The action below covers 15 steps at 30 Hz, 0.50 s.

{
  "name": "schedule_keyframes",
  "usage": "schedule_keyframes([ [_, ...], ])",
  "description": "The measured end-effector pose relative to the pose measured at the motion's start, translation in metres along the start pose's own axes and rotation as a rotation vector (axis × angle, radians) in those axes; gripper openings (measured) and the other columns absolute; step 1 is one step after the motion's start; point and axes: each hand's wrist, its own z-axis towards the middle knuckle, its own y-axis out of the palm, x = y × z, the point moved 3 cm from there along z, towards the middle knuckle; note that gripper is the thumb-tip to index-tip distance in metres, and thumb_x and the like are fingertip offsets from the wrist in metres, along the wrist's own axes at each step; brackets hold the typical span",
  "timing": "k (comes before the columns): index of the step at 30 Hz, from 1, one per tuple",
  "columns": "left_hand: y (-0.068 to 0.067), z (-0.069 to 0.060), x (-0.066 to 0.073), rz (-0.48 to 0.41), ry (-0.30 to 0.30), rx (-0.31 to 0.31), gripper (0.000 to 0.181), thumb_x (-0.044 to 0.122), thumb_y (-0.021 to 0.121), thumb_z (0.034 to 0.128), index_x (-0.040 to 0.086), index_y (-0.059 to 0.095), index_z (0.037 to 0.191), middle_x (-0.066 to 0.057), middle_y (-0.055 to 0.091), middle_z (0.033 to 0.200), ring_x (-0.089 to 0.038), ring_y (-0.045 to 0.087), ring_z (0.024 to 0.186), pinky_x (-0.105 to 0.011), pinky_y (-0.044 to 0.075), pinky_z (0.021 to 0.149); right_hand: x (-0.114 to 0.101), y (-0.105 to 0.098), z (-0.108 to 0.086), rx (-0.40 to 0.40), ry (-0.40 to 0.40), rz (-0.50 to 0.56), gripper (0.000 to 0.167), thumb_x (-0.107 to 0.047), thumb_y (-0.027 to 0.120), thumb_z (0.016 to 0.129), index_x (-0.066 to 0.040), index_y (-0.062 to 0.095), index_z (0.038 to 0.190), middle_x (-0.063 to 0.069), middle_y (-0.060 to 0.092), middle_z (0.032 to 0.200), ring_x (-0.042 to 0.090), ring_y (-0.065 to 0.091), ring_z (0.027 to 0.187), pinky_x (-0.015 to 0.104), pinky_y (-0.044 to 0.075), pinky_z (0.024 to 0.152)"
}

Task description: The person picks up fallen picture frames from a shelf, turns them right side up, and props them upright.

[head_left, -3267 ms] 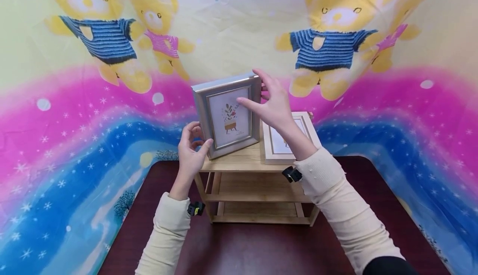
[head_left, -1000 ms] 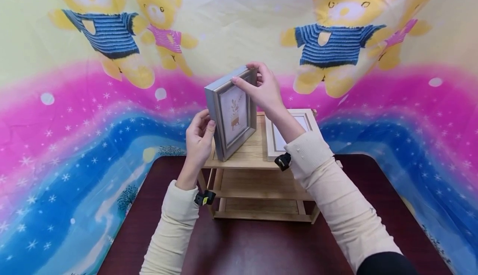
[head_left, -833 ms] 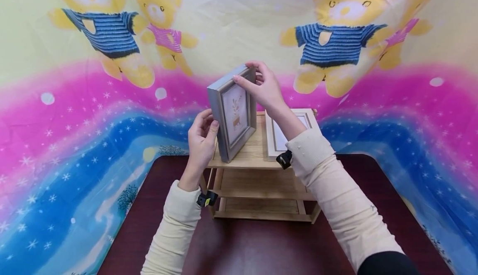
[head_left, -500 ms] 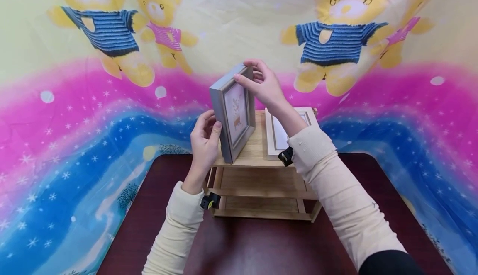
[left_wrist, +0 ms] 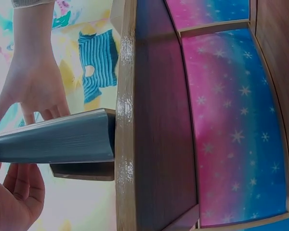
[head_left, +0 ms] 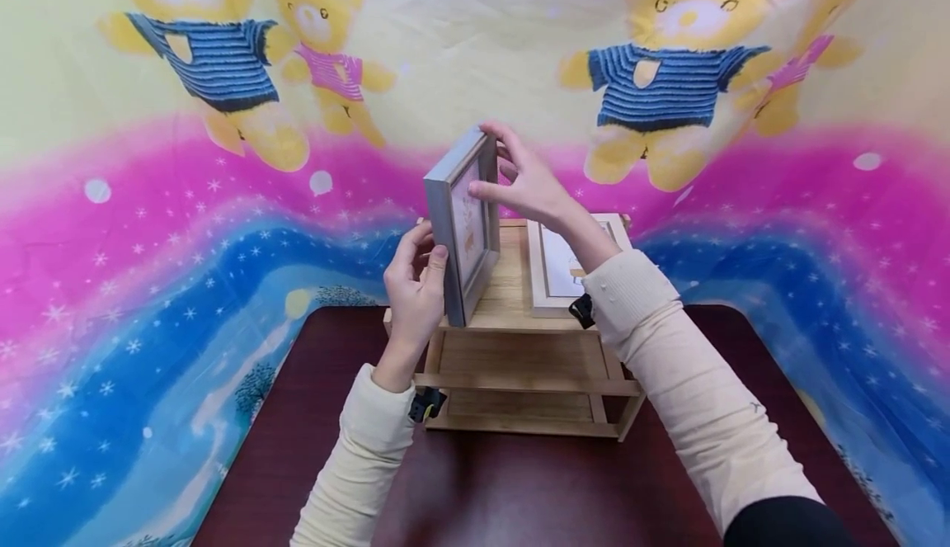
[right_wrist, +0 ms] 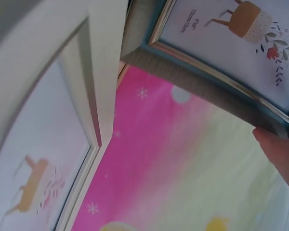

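A silver-grey picture frame (head_left: 462, 233) with a potted-plant print stands upright, turned sharply side-on, on the top shelf of a wooden rack (head_left: 512, 283). My left hand (head_left: 414, 291) pinches its near side edge, thumb on the outer side and fingers behind. My right hand (head_left: 530, 184) touches the far top corner with a fingertip, its thumb spread in front of the picture. In the right wrist view one finger (right_wrist: 275, 147) meets the corner of the grey frame (right_wrist: 192, 91). A white picture frame (head_left: 536, 275) lies on the shelf to the right, beneath my right forearm.
The rack has lower shelves (head_left: 519, 349) below the top one and stands on a dark red table (head_left: 349, 374). A cloth backdrop (head_left: 475, 44) printed with bears hangs behind and along the sides.
The grey frame has turned from nearly facing me to side-on, its near edge swinging right with my left hand. My right thumb has just slipped down off the frame's front rim.
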Motion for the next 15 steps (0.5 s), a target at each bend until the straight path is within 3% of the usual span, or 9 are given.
schedule_keyframes([
  [6, 0.0014, -0.0007, 0.0014, 0.018, 0.021, -0.005, 0.024, -0.001, 0.054, 0.0885, -0.006, 0.057, 0.112, -0.02, 0.06, 0.096, -0.022, 0.058, 0.088, -0.035, 0.049, 0.075, 0.0017, -0.0006, -0.0014, -0.116, -0.066, -0.18, 0.111, -0.054, 0.075, 0.063, -0.016, 0.011, 0.146, 0.011, 0.018, 0.148, 0.023, 0.014, 0.136, 0.046, 0.016, 0.107],
  [15, 0.0054, -0.0005, 0.0033, 0.03, 0.077, 0.018, 0.023, -0.001, 0.056, 0.0871, -0.007, 0.059, 0.109, -0.019, 0.061, 0.093, -0.024, 0.058, 0.085, -0.038, 0.05, 0.07, 0.0028, 0.0001, -0.0025, -0.196, -0.046, -0.222, 0.127, -0.062, 0.075, 0.056, -0.022, -0.004, 0.147, 0.005, -0.006, 0.152, 0.013, -0.001, 0.137, 0.044, 0.009, 0.109],
])
